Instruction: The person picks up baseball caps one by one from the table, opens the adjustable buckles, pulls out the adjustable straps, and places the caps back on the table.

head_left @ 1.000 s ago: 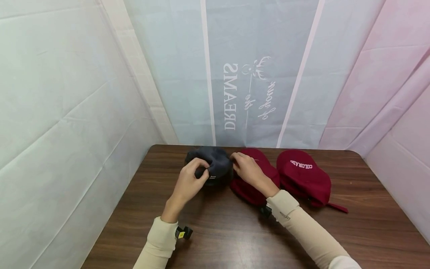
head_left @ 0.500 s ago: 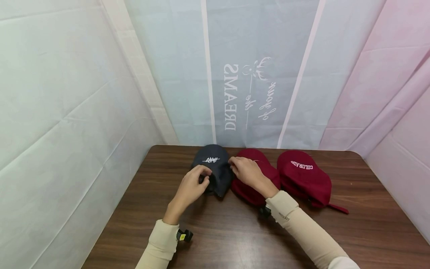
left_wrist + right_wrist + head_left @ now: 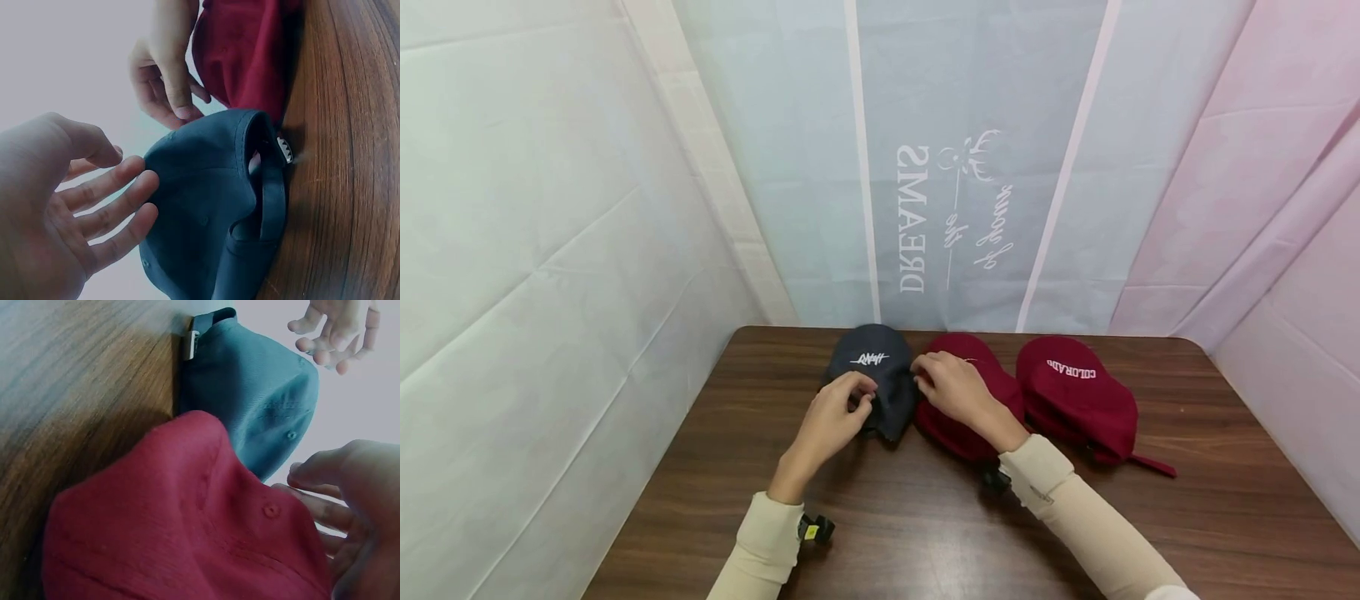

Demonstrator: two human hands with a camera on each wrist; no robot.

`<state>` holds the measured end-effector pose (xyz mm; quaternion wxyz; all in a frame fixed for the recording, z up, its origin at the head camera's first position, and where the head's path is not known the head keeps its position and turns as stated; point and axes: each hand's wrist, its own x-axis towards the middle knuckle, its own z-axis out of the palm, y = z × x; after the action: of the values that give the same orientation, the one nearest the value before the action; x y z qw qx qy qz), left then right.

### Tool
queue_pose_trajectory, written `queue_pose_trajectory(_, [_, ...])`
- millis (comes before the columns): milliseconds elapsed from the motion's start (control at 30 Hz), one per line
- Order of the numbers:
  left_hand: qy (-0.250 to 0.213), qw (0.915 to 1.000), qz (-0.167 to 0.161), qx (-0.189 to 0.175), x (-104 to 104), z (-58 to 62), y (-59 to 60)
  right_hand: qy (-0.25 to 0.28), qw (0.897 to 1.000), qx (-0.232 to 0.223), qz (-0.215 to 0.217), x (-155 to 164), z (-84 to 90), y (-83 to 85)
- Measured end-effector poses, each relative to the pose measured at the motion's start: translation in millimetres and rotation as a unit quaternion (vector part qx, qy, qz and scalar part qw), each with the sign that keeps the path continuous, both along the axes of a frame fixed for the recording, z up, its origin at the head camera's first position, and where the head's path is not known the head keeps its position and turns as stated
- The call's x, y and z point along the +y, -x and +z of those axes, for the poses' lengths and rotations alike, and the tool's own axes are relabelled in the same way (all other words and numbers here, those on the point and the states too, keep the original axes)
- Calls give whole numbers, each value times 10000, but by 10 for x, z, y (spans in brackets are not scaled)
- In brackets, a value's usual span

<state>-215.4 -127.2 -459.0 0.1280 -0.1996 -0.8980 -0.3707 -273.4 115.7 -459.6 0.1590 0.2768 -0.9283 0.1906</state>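
A dark navy baseball cap (image 3: 891, 392) with white lettering lies at the back of the table, its strap opening and metal buckle showing in the left wrist view. My left hand (image 3: 835, 417) hovers at its near left side, fingers loosely bent with nothing between them; in the left wrist view the fingertips are right at the crown. Between this cap and a maroon cap (image 3: 996, 371) is my right hand (image 3: 955, 387), its fingers relaxed and holding nothing. That hand and forearm hide part of the maroon cap.
A second maroon cap (image 3: 1097, 408) with COLORADO in white lies at the right, its strap (image 3: 1153, 465) trailing onto the brown wooden table (image 3: 917, 533). A light fabric backdrop (image 3: 790, 167) hangs behind the table's far edge, and a white fabric wall (image 3: 550, 333) stands at the left.
The navy cap went from crumpled in the left hand's pinch to lying with its lettering showing. The left hand let go of it and stays close by. The right hand has barely moved.
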Motion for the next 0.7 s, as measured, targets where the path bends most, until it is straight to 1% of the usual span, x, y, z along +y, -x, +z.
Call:
queue_pose_trajectory(267, [-193,9993,-283,134,108,-4,14,280,9995,43,-114,79,81,-151])
queue_pose_trajectory(467, [-292,9981,-490,212,212,-3,10,427,9990,31,-106,180,123,-264])
queue_pose_trajectory(700, [-517,9943,-833,415,369,-9,-10,575,9982,125,-117,335,185,-419])
